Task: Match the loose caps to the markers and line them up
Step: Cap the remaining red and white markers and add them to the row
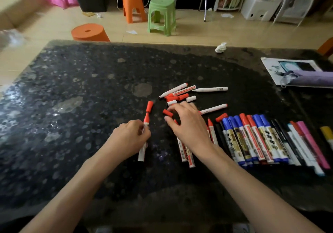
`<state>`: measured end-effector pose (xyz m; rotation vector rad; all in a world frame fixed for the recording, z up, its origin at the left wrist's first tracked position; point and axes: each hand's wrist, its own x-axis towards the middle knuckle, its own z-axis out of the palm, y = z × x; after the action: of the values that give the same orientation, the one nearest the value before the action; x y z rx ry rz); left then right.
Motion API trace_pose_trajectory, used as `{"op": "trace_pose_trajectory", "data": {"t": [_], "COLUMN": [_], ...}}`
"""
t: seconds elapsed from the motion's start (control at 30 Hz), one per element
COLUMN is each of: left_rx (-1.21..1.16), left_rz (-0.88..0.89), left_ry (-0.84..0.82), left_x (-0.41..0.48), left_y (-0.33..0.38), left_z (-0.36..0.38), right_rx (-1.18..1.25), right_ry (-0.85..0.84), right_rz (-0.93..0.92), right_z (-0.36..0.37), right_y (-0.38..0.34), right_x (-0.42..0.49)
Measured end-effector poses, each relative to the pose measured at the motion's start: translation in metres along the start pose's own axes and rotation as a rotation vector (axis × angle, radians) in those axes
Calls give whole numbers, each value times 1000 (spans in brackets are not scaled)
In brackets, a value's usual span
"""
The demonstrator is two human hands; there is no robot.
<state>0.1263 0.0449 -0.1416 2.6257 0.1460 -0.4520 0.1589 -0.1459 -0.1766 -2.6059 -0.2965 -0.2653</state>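
The left hand (132,139) is closed round a white marker (142,150), its red tip pointing away from the person toward a loose red cap (149,106) lying just beyond it on the dark speckled table (72,92). The right hand (187,124) hovers over the middle of the table with fingers spread and curved down, reaching at a small red cap (168,112) beside its fingertips; whether it touches that cap I cannot tell. Under the right wrist lie a few red-and-white markers (186,154), partly hidden. Just past the hand sits a loose heap (177,95) of uncapped white markers, red caps and a white cap, with two more white markers (210,89) lying apart to its right. To the right, a row (261,139) of capped markers lies side by side, touching: blue and red caps first, then black, white, red and pink ones, and a yellow one at the frame edge. One red cap (221,117) rests at the row's near-left end. A crumpled tissue (221,47) sits at the table's far edge, and a printed sheet (281,70) with a purple bundle on it at the right. Beyond, on the floor, stand a green stool (161,14) and an orange stool (134,7).
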Motion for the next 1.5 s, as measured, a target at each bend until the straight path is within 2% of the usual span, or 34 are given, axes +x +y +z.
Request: {"op": "trace_pose_trajectory", "data": {"t": [0.2, 0.33, 0.43, 0.5, 0.63, 0.8, 1.23, 1.5], "left_rx": [-168, -296, -341, -336, -323, -321, -302, -279], "left_rz": [176, 246, 320, 365, 403, 443, 465, 518], "left_ry": [58, 64, 59, 47, 20, 37, 13, 87], "left_x": [8, 8, 5, 2, -2, -3, -10, -11], "left_y": [-12, -12, -8, -3, 3, 3, 11, 11], "left_z": [-8, -10, -9, -7, -3, 0, 3, 10], "right_rx": [-283, -5, 217, 301, 385, 405, 271, 296], "right_ry": [-24, 16, -129, -173, -115, -88, -78, -53], "right_rz": [13, 73, 133, 160, 205, 124, -40, -52], "right_z": [23, -13, -51, -66, -77, -79, -74, -73], "right_y": [-9, -7, 2, 9, 18, 15, 11, 10], "right_x": [42, 29, -3, -27, -49, -49, -53, -55]}}
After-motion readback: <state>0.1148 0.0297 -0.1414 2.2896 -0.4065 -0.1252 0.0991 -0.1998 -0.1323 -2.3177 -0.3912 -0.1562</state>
